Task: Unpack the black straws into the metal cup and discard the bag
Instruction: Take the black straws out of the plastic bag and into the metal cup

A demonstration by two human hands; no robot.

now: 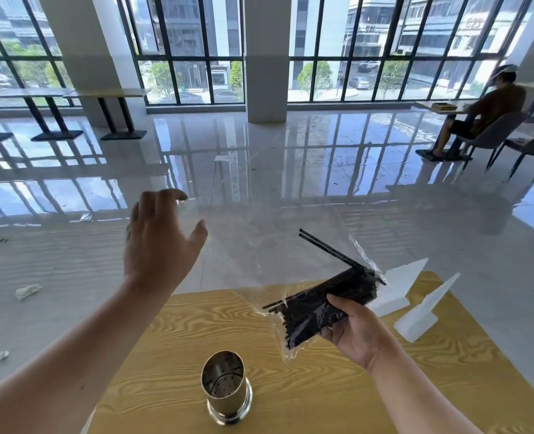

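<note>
— Where are the black straws (337,289) just now?
— From the head view, they sit in the clear bag (293,339). The right hand (356,333) grips that bag from beneath, thumb on top and fingers curled round it. It is held tilted in the air above the right half of the surface (165,339). Two straws poke up out of the bag's far end.
— And the other of the hands?
— The left hand (162,236) is raised past the far left corner of the surface, over the floor (259,183), with its fingers loosely spread and holding nothing.
— The metal cup (226,386)?
— Upright near the near edge, about the middle, apart from both hands. You can see the holes in its inner wall.
— Anything else about?
— Two white plastic stands (394,286) by the far right corner, scraps of wrapper (27,291) on the floor to the left, and a seated person (485,111) far off on the right.
</note>
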